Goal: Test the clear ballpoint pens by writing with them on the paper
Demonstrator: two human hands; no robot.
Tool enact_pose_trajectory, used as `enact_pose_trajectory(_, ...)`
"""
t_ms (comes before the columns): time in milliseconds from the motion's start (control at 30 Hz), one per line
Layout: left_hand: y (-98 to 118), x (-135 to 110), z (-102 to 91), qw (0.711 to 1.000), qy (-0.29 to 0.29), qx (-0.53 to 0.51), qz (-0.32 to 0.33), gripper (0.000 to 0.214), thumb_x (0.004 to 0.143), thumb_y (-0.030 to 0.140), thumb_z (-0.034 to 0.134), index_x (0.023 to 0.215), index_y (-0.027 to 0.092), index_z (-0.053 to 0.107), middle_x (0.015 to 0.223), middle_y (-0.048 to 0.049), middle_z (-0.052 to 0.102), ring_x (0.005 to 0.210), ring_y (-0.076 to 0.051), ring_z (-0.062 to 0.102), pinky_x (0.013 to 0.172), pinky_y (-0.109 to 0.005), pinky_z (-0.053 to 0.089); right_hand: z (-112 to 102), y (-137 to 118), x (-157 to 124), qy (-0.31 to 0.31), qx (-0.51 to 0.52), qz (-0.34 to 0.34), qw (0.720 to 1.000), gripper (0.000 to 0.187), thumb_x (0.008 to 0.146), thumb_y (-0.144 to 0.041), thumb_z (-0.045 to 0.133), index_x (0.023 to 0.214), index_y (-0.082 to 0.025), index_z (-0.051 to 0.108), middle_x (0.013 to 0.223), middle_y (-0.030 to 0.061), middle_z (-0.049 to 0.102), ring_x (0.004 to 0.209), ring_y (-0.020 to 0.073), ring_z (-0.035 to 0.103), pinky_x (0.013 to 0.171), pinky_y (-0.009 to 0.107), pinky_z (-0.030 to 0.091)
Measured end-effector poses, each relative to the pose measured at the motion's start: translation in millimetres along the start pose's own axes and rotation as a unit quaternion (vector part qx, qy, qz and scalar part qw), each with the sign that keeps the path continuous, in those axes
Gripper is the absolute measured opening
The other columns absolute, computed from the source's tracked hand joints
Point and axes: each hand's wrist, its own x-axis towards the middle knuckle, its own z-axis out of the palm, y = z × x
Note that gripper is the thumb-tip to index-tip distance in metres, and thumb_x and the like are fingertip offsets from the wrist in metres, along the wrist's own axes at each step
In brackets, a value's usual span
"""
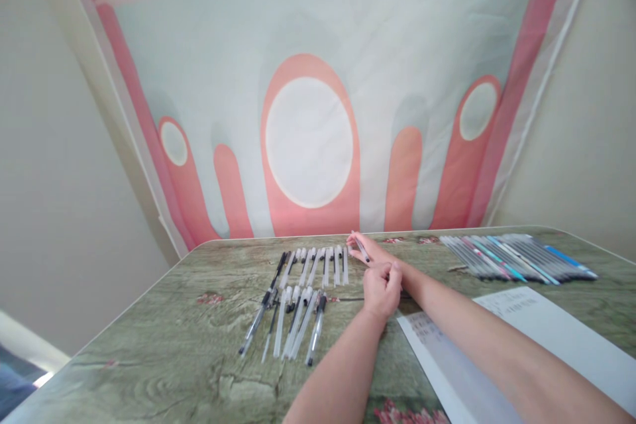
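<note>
My right hand (368, 254) reaches forward over the green table (163, 344) and pinches a clear pen with a black tip (362, 249), at the right end of a far row of clear pens (318, 265). My left hand (381, 289) is closed in a loose fist just behind it, and I cannot make out anything inside it. A nearer row of clear pens with black caps (293, 321) lies to the left of my left hand.
A bundle of several grey, pink and blue pens (517, 256) lies at the far right of the table. White printed sheets (497, 351) lie under my right forearm. A pink and pale patterned cloth (308, 79) hangs behind the table.
</note>
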Motion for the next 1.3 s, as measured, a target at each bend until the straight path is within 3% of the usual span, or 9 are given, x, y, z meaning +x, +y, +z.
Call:
enact_pose_trajectory(333, 6.4, 0.3, -4.2, 0.999, -0.016, 0.013, -0.027, 0.049, 0.085, 0.041, 0.028, 0.047, 0.016, 0.048, 0.050, -0.0020, 0.053, 0.052, -0.011, 0.046, 0.059, -0.024, 0.038, 5.7, 8.1, 0.5, -0.007, -0.069, -0.024, 0.997, 0.029, 0.067, -0.019, 0.056, 0.096, -0.022, 0.051, 0.089, 0.0028, 0.058, 0.082, 0.0169, 0.056, 0.080, 0.035, 0.043)
enact_pose_trajectory(600, 10.4, -0.9, -4.2, 0.998, -0.028, 0.030, -0.042, 0.047, 0.084, 0.040, 0.031, 0.050, 0.016, 0.053, 0.052, -0.0026, 0.056, 0.055, -0.012, 0.049, 0.058, -0.023, 0.038, -13.4, 28.5, -16.4, -0.025, -0.064, -0.008, 0.998, 0.035, 0.063, -0.012, 0.054, 0.097, -0.021, 0.049, 0.089, 0.0034, 0.059, 0.079, 0.0161, 0.057, 0.075, 0.033, 0.044)
enact_pose_trajectory(733, 12.4, -2.1, -5.7, 0.997, -0.036, 0.069, 0.004, 0.045, 0.085, 0.037, 0.030, 0.051, 0.016, 0.052, 0.053, -0.0024, 0.055, 0.055, -0.012, 0.048, 0.058, -0.023, 0.036, -26.3, 22.0, -23.5, -0.026, -0.054, 0.023, 0.998, 0.033, 0.063, -0.014, 0.057, 0.095, -0.020, 0.049, 0.090, 0.0042, 0.060, 0.077, 0.0160, 0.057, 0.071, 0.032, 0.044)
enact_pose_trajectory(867, 16.9, -6.7, -5.3, 0.986, -0.067, 0.127, 0.088, 0.040, 0.084, 0.034, 0.032, 0.053, 0.017, 0.051, 0.053, -0.0016, 0.053, 0.051, -0.011, 0.045, 0.055, -0.024, 0.034, -28.2, 6.6, -22.6, -0.010, -0.066, 0.007, 0.998, 0.033, 0.065, -0.017, 0.059, 0.096, -0.020, 0.049, 0.092, 0.0037, 0.060, 0.079, 0.0161, 0.056, 0.072, 0.031, 0.043)
enact_pose_trajectory(1100, 30.0, -13.8, 0.0, 0.950, -0.123, 0.186, 0.217, 0.028, 0.080, 0.031, 0.038, 0.062, 0.018, 0.055, 0.061, -0.0059, 0.056, 0.055, -0.013, 0.049, 0.054, -0.026, 0.035, -3.2, -1.6, -7.2, -0.002, -0.135, -0.021, 0.991, 0.026, 0.062, -0.014, 0.061, 0.086, -0.020, 0.053, 0.075, -0.0003, 0.062, 0.069, 0.0148, 0.054, 0.071, 0.031, 0.039)
enact_pose_trajectory(1300, 34.8, -15.0, 0.9, 0.933, -0.097, 0.222, 0.268, 0.023, 0.078, 0.031, 0.039, 0.067, 0.018, 0.055, 0.065, -0.0066, 0.055, 0.058, -0.014, 0.050, 0.055, -0.027, 0.036, 11.1, -0.4, 2.6, 0.016, -0.189, -0.013, 0.982, 0.023, 0.063, -0.013, 0.060, 0.084, -0.020, 0.054, 0.069, -0.0016, 0.063, 0.070, 0.0154, 0.054, 0.072, 0.031, 0.035)
